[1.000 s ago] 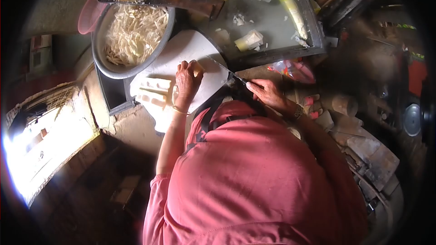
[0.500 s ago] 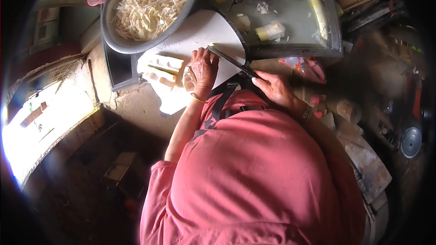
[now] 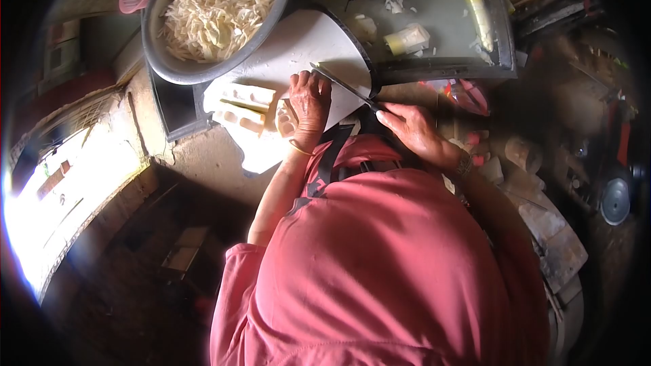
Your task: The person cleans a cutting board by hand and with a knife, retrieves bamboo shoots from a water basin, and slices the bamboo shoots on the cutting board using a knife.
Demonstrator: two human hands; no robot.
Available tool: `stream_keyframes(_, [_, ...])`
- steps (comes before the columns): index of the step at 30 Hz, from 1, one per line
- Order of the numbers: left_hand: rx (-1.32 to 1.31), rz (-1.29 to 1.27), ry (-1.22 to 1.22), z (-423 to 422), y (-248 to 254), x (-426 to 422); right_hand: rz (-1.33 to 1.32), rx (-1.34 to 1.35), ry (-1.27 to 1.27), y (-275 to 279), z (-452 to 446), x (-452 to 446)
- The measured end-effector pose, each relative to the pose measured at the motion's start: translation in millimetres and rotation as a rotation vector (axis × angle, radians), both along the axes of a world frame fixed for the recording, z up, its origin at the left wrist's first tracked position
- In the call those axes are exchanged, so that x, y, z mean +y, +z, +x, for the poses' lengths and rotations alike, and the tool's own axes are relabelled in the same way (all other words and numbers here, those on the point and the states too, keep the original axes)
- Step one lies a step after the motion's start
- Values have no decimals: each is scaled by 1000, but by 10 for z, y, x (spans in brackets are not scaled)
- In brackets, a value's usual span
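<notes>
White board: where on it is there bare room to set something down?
The upper part of the white board, between the bowl and the knife, looks bare. It is crowded lower left, where pale cut pieces lie beside the left hand.

Long, narrow dark-bladed knife (image 3: 343,86) slants across smooth white curved-edge board (image 3: 298,35)

The knife's straight blade points up and away, its tip over the middle of the board; whether the edge touches is unclear. 2 oblong cream-coloured pieces with rounded hollows (image 3: 243,116) lie nearly side by side in bright light on the board's left part, yellow-green showing between them. 1 shorter cream-coloured hollowed piece (image 3: 285,120) lies just right of them, turned more crosswise.
</notes>
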State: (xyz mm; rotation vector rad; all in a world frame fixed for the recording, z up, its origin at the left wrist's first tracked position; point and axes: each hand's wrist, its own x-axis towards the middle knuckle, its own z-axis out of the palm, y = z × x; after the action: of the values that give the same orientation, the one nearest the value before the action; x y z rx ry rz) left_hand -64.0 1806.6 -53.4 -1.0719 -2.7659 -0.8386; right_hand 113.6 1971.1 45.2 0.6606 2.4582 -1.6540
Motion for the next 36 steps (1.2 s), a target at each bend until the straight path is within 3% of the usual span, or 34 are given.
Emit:
stream_keyframes(4, [-15,-12,1,5,-9,-6,-293,-244,-31,-93,-218,9])
stream_keyframes(13, [-37,-32,1,15,-27,-56,-101,-20,-69,-70,-180,-83])
stream_keyframes(19, [-6,-40,-22,34,-50,-63,-29,-30,-8,89,-41,-82])
stream_keyframes(29, [-33,-24,-19,43,-49,-55,-67,-153,-2,-215,-234,-169])
stream_keyframes(35, [-40,14,17,43,-42,-55,-271,-18,-97,-224,-202,-111])
stream_keyframes(36, [-50,38,32,43,-40,-65,-257,-91,-95,-128,-166,-100])
